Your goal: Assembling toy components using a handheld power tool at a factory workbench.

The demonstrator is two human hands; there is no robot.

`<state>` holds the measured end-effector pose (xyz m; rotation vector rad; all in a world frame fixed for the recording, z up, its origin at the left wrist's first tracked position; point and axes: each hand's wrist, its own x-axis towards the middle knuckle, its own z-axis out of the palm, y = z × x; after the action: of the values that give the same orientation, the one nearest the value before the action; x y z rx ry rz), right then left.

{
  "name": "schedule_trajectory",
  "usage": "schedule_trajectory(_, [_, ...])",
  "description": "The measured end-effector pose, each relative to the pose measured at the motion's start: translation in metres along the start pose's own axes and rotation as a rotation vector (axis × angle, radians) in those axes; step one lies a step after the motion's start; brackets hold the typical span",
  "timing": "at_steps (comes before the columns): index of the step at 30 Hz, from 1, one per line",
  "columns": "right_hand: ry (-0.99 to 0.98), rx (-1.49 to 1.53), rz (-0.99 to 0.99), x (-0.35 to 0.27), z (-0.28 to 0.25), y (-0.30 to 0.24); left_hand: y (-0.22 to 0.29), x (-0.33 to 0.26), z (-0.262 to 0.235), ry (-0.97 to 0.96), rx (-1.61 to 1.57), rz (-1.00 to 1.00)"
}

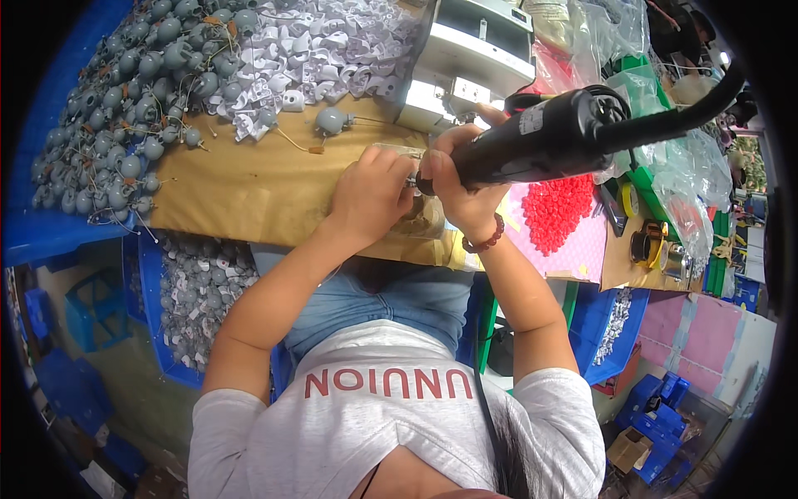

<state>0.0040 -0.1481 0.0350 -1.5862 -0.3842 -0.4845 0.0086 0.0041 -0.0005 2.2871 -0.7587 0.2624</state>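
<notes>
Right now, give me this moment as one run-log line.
right hand: grips black cylindrical tool; left hand: near tool tip, any held part unclear; grey round parts: left; white parts: beyond hands; red pieces: right

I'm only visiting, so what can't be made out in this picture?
All in the head view:
- What the left hand pinches, if anything: the fingers cover it.
- How the tip of the black tool meets the work: the right hand and the left one hide it.
- Where the thick black cable ends: lost at the dark rim.
- The rear of the lower-left blue bin: the tabletop covers it.
</notes>
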Motion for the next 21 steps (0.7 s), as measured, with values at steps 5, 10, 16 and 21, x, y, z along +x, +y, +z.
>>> schedule_trajectory(5, [-0.028,-0.002,0.005,0.003,0.004,-0.005,0.0,0.001,0.0,0.029,-0.006,-0.004])
schedule_trajectory(10, [0.088,0.028,0.233,0.01,-0.003,-0.017,0.002,0.0,-0.001,-0.084,-0.007,-0.065])
schedule_trajectory(16, [0.514,0.06,0.275,0.047,-0.057,-0.002,0.001,0.0,-0.01,-0.063,-0.004,-0.068])
schedule_trajectory(21, [0.542,-0.007,0.325,0.03,-0.116,0.056,0.002,-0.002,-0.006,-0.051,-0.009,-0.047])
